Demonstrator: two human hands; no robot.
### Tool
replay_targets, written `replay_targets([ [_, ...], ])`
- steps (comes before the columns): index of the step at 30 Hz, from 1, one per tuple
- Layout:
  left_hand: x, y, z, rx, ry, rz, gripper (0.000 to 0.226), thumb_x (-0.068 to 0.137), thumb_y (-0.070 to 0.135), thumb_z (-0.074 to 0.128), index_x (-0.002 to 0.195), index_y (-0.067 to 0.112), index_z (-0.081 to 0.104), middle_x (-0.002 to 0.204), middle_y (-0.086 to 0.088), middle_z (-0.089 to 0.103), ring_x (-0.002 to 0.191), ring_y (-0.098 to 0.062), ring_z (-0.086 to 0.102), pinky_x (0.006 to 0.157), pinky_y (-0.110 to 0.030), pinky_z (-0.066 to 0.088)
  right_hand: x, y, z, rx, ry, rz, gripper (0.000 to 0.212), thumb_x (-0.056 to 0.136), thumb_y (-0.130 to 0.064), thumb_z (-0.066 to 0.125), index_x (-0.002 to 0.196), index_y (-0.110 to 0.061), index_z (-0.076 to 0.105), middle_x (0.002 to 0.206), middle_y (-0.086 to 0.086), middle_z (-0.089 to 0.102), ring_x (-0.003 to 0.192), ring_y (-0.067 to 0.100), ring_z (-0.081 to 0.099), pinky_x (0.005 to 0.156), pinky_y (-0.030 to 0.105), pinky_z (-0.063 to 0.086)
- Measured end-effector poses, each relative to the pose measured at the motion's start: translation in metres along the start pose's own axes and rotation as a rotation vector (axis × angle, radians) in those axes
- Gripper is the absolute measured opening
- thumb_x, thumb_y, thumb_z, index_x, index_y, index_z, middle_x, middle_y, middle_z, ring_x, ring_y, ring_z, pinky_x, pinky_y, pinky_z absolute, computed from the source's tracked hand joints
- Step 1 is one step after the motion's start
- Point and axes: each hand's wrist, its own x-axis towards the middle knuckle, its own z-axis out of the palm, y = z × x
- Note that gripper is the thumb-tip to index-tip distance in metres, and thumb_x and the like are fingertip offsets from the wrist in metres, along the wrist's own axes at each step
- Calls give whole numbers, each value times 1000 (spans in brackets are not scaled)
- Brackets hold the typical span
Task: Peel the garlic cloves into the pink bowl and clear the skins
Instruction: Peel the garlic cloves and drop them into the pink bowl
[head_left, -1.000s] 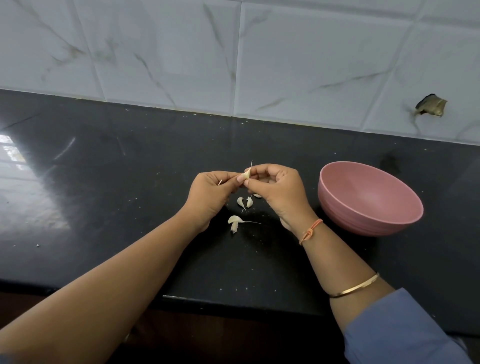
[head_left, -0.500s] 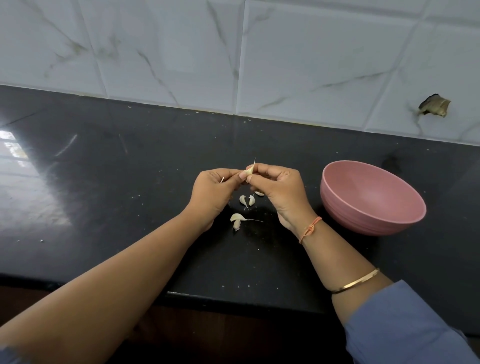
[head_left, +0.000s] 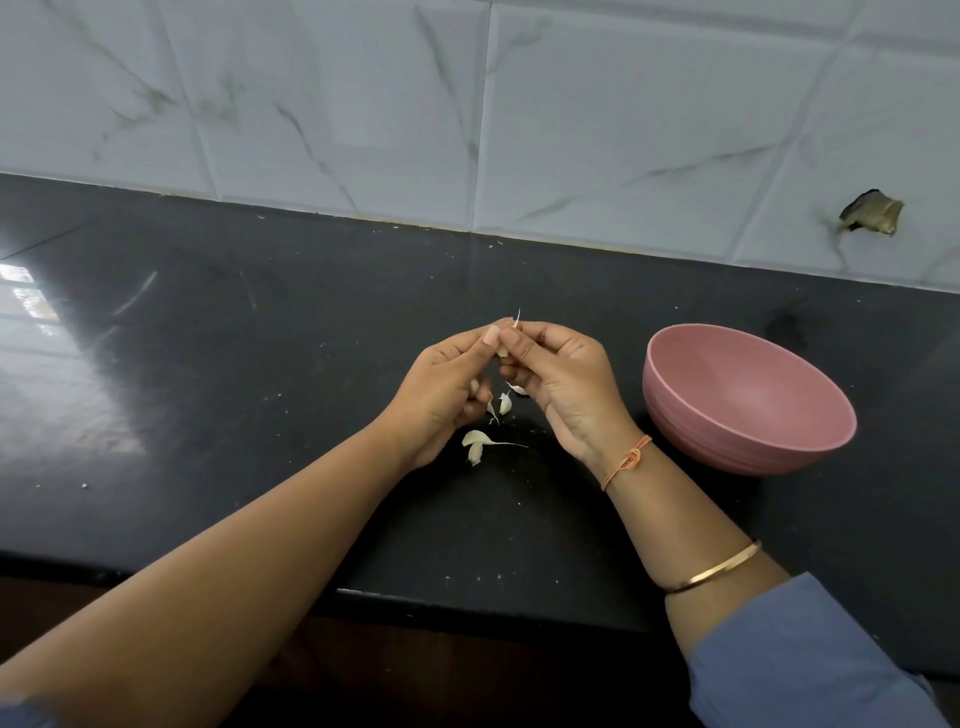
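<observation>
Garlic clove (head_left: 502, 353) — pinched by left hand (head_left: 441, 397), right hand (head_left: 569, 387) | pink bowl (head_left: 698, 431) nearby

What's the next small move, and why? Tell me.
Probably pull the skin tip away with the right hand while the left hand pinches the clove: both hands hold it, skin on, and the bowl looks empty.

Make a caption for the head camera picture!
Left hand and right hand pinch a garlic clove above loose garlic pieces on the counter, pink bowl alongside.
</observation>
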Motion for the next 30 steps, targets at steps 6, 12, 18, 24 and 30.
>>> replay_targets([
  [6, -1, -1, 5, -6, 8, 34, 24, 95, 31, 51, 111, 24, 67, 69, 10, 58, 44, -2, 35, 38, -12, 28, -1, 2, 6, 58, 54, -17, 6, 86, -4, 62, 84, -4, 68, 71, 2, 66, 67, 9, 61, 64, 19, 51],
  [12, 0, -6, 8, 31, 87, 92, 24, 97, 26, 50, 113, 21, 67, 65, 0, 46, 44, -2, 36, 39, -13, 32, -3, 8, 18, 118, 142, -4, 13, 90, -6, 58, 82, -7, 68, 70, 2, 63, 65, 10, 56, 61, 20, 50],
  [18, 1, -9, 9, 73, 155, 133, 22, 98, 24, 48, 104, 24, 69, 55, 7, 48, 44, -2, 37, 41, -14, 33, -3, 12, 30, 154, 226, 59, 17, 94, -6, 52, 86, -5, 67, 66, 3, 58, 57, 13, 50, 40, 21, 41],
  [24, 1, -11, 11, 111, 211, 137, 22, 99, 23, 48, 99, 24, 69, 47, 11, 47, 43, -2, 39, 43, -15, 36, -4, 13, 31, 134, 270, 79, 16, 95, -5, 51, 95, 0, 66, 68, 5, 58, 54, 12, 51, 40, 19, 41],
  [30, 3, -10, 12, 71, 251, 120, 29, 99, 29, 46, 87, 17, 70, 52, 0, 45, 42, -2, 40, 44, -17, 35, -5, 10, 29, 127, 235, 74, 18, 94, -3, 50, 83, -3, 65, 70, 7, 59, 53, 13, 52, 43, 21, 44],
])
